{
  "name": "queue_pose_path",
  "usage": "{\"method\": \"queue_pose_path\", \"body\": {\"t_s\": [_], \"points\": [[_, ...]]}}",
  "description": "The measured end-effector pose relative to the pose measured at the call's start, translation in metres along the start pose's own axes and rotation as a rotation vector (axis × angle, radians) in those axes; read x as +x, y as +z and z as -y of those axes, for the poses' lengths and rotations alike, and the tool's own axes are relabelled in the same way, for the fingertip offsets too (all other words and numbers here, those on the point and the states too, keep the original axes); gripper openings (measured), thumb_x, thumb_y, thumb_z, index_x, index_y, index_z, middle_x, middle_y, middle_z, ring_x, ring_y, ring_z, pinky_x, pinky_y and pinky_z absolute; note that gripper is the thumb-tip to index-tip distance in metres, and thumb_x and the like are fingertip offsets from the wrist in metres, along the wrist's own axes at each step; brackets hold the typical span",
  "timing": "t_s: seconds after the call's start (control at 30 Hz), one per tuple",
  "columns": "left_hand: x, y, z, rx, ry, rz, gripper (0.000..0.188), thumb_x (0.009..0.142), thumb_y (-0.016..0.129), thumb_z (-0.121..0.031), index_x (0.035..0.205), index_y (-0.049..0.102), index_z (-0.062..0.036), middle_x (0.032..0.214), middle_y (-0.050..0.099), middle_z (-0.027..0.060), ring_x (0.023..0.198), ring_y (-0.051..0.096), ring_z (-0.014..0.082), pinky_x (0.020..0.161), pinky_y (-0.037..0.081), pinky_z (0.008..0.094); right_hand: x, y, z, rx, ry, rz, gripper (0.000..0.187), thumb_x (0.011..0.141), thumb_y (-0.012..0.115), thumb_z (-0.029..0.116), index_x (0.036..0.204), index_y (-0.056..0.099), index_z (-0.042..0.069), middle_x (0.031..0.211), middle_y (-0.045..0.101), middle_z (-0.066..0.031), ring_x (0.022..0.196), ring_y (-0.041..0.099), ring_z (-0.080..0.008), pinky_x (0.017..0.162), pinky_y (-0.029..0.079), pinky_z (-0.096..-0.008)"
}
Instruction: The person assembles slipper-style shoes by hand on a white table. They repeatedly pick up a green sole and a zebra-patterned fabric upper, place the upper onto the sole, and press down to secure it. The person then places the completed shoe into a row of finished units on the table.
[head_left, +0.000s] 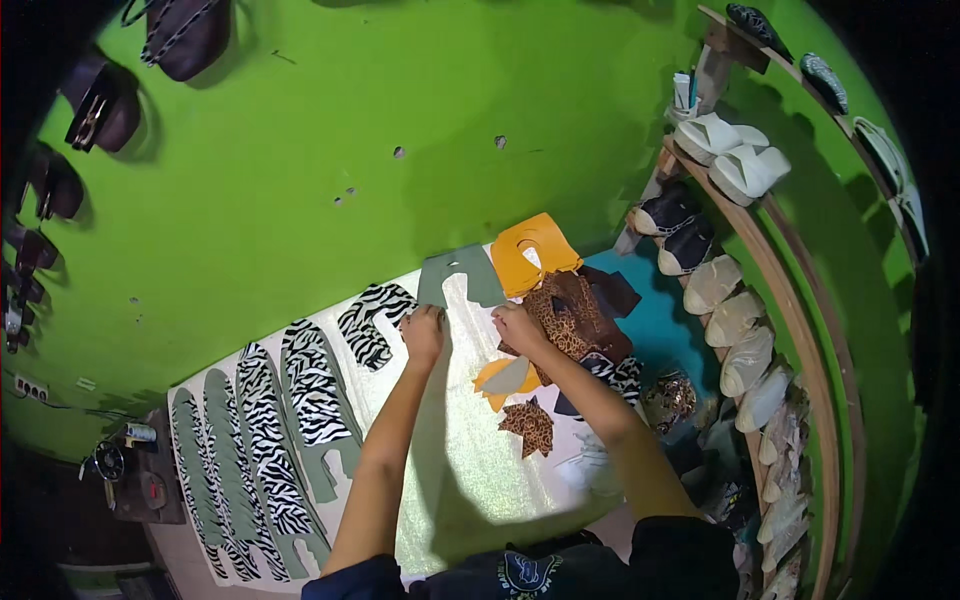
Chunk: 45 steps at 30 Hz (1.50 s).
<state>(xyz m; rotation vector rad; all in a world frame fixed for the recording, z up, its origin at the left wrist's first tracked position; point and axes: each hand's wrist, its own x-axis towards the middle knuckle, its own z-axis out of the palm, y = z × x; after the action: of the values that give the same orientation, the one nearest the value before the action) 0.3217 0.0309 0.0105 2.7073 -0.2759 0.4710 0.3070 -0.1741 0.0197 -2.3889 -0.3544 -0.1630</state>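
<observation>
A grey-green arch-shaped cut piece lies at the far edge of the work surface. My left hand is at its near left corner, fingers curled and pinched together. At the near right corner, the fingers of my right hand are closed in the same way. Left of my left hand is a zebra-print arch-shaped piece. A stack of orange-yellow cut pieces sits beyond my right hand, and leopard-print pieces lie to its right. The exact fingertip contact is too small to make out.
Overlapping rows of zebra-print and green pieces cover the left side of the surface. A loose leopard-print piece lies below my right hand. Wooden shelves with shoes stand at right; bags hang on the green wall.
</observation>
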Motion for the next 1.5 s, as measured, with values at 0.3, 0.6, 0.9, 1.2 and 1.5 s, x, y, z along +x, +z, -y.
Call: {"method": "queue_pose_path", "body": {"t_s": [0.3, 0.6, 0.9, 1.2, 1.5], "points": [[0.011, 0.012, 0.003, 0.036, 0.007, 0.045, 0.021, 0.073, 0.060, -0.015, 0.092, 0.060, -0.0061, 0.095, 0.060, 0.0076, 0.083, 0.057, 0.0238, 0.075, 0.038, 0.0395, 0.040, 0.024, 0.005, -0.305, -0.099, -0.030, 0.028, 0.071, 0.065, 0.022, 0.095, 0.058, 0.009, 0.098, 0.052, -0.0079, 0.096, 0.048, -0.0242, 0.079, 0.035, -0.0388], [0.022, 0.012, 0.006, 0.223, 0.101, 0.043, 0.015, 0.082, 0.049, -0.020, 0.082, 0.057, -0.0076, 0.080, 0.059, 0.0087, 0.075, 0.057, 0.0244, 0.070, 0.038, 0.0389, 0.054, 0.038, 0.003, -0.406, -0.038, -0.012, 0.019, 0.071, 0.064, 0.021, 0.086, 0.060, 0.010, 0.094, 0.054, -0.0054, 0.095, 0.048, -0.0215, 0.077, 0.034, -0.0384], [0.038, -0.024, -0.010, -0.090, -0.023, -0.131, 0.011, 0.077, 0.053, -0.007, 0.087, 0.053, -0.0033, 0.080, 0.059, 0.0145, 0.068, 0.058, 0.0320, 0.057, 0.047, 0.0395, 0.068, 0.010, 0.023, -0.122, -0.006, -0.285, 0.011, 0.080, 0.054, 0.020, 0.084, 0.057, 0.011, 0.081, 0.057, -0.0077, 0.077, 0.056, -0.0273, 0.061, 0.045, -0.0407], [0.024, -0.080, -0.040, -0.361, -0.028, -0.376, 0.011, 0.079, 0.056, -0.007, 0.089, 0.056, -0.0044, 0.085, 0.061, 0.0134, 0.072, 0.060, 0.0300, 0.061, 0.048, 0.0355, 0.053, -0.035, 0.076, 0.062, -0.118, -0.514, 0.010, 0.081, 0.056, 0.016, 0.086, 0.057, 0.007, 0.080, 0.059, -0.0087, 0.072, 0.057, -0.0269, 0.062, 0.044, -0.0356], [-0.123, -0.142, -0.053, -0.280, 0.126, -0.389, 0.019, 0.071, 0.062, 0.003, 0.087, 0.060, -0.0048, 0.089, 0.062, 0.0091, 0.080, 0.059, 0.0239, 0.071, 0.046, 0.0309, -0.087, -0.034, 0.122, 0.055, -0.190, -0.372, 0.013, 0.083, 0.054, 0.016, 0.088, 0.057, 0.005, 0.089, 0.059, -0.0090, 0.082, 0.056, -0.0266, 0.071, 0.044, -0.0358]]}}
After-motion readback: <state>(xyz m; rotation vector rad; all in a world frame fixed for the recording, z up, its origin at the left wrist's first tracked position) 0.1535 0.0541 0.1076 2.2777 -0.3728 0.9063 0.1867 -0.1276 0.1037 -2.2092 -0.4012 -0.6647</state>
